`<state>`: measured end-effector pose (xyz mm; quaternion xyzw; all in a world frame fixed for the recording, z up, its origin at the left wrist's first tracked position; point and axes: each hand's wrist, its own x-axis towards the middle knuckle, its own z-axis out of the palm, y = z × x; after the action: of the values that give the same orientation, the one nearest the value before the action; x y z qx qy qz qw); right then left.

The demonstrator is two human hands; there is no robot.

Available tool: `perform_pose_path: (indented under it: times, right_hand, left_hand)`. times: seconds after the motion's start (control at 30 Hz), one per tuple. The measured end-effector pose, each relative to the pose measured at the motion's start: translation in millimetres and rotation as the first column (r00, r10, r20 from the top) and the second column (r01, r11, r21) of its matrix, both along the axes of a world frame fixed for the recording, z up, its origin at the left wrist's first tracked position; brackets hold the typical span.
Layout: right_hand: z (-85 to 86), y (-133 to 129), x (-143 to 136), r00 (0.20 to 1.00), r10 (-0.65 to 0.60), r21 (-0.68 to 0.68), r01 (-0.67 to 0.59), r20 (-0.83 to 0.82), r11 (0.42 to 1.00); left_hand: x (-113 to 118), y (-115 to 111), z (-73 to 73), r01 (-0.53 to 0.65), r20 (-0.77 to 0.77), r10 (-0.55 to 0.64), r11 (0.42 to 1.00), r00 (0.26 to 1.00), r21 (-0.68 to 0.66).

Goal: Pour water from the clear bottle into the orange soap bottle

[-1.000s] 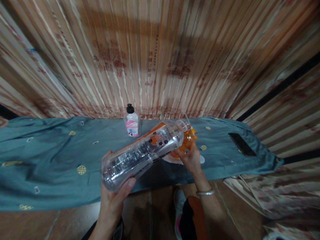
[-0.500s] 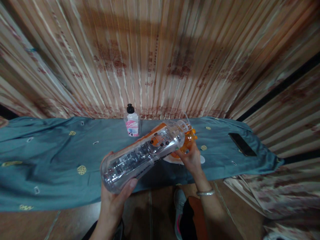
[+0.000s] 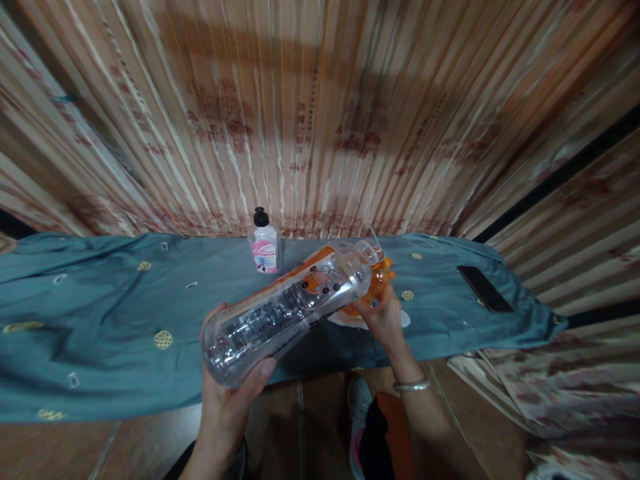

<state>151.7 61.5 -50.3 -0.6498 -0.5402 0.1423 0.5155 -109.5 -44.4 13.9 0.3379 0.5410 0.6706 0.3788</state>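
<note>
Barely shifting, the clear bottle (image 3: pixel 283 317) had edged its neck slightly rightward, near mid-frame. At lower centre-left, the left hand (image 3: pixel 226 399) gripped its base; right of centre, the right hand (image 3: pixel 383 319) held an orange container (image 3: pixel 377 283) beside the tilted neck. A slack grip on smooth plastic could have dropped the bottle; a sideways nudge could have tipped the container across the table (image 3: pixel 115 300).

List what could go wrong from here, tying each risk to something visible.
The tilted clear plastic bottle is held at one end by the left hand, so it could swing into the orange container in the right hand. Should anything spill, it might soak the teal patterned cloth and perhaps reach the smartphone.
</note>
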Motion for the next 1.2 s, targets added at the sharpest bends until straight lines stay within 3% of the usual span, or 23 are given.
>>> perform_pose_path:
  times: [0.4,0.77,1.2]
  right_hand:
    - [0.5,0.3,1.8,1.000,0.016,-0.027,-0.016,-0.013,1.000]
    - [-1.7,1.1,2.6,1.000,0.004,-0.019,-0.004,0.003,1.000]
    - [-0.1,0.3,1.7,1.000,0.008,-0.029,-0.008,0.003,1.000]
  left_hand:
    - [1.4,-1.2,6.1,0.004,0.020,-0.004,1.000,1.000,-0.030]
    - [-3.4,-1.5,-1.6,0.006,-0.020,-0.006,1.000,1.000,-0.014]
    - [0.9,-0.6,6.8,-0.013,0.013,0.013,1.000,1.000,-0.028]
